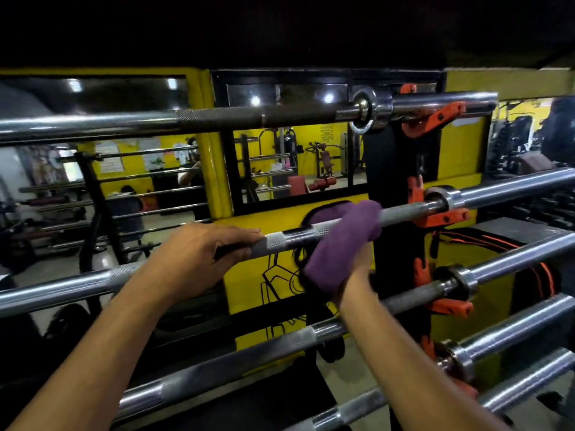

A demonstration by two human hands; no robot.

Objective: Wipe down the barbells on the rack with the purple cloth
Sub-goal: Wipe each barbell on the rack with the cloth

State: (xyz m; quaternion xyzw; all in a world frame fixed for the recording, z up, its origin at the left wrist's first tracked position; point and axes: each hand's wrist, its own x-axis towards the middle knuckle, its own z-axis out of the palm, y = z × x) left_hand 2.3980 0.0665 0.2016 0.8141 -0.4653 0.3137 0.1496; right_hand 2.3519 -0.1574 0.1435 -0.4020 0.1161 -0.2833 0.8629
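Several chrome barbells lie horizontally on a rack, one above the other. My left hand (pixel 199 253) grips the second barbell from the top (pixel 407 211) around its knurled shaft. Just to the right, the purple cloth (pixel 339 244) is wrapped over the same shaft, and my right hand (pixel 357 272) holds it from below, mostly hidden by the cloth. The top barbell (pixel 217 118) runs across above both hands. A lower barbell (pixel 249 356) passes under my forearms.
Orange collars (pixel 435 118) hang on the rack's black upright (pixel 395 259) at the right. Behind the bars are a yellow wall panel (pixel 249 275) and mirrors (pixel 292 163) reflecting gym machines. Two more barbells (pixel 513 381) sit at the lower right.
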